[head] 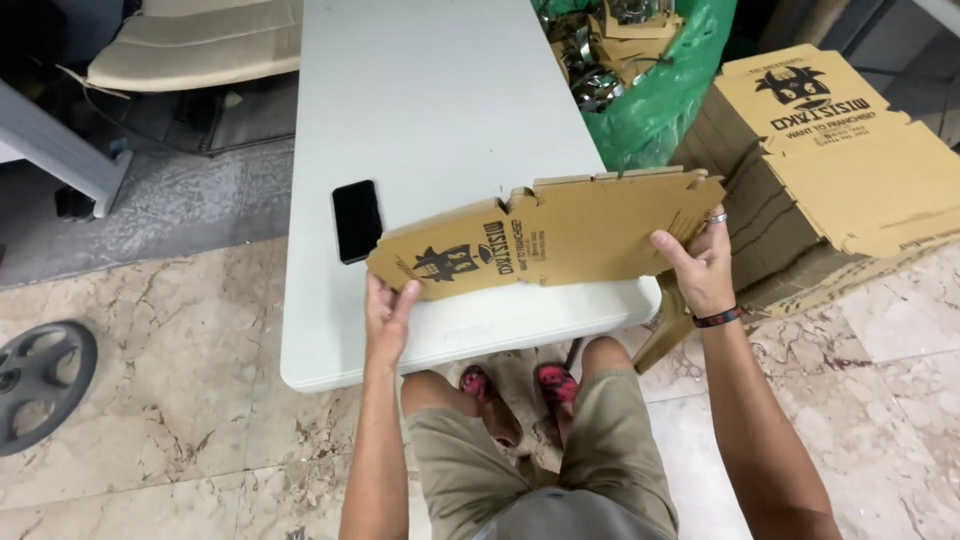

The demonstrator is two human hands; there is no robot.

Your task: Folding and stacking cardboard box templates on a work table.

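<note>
Both hands are gripping a flat cardboard box blank (545,240) over the white table (420,120), long axis running left-right: left hand (385,320) pinching its near-left corner, right hand (700,265) clasping its right end.

You hold a matt brown cardboard box blank (560,235) over a smooth white plastic table (430,110); a glossy black phone (357,220) lies left, polished marble floor (180,420) below.

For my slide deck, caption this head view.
Both hands, left and right, hold a flat brown cardboard box blank over a white table.
</note>
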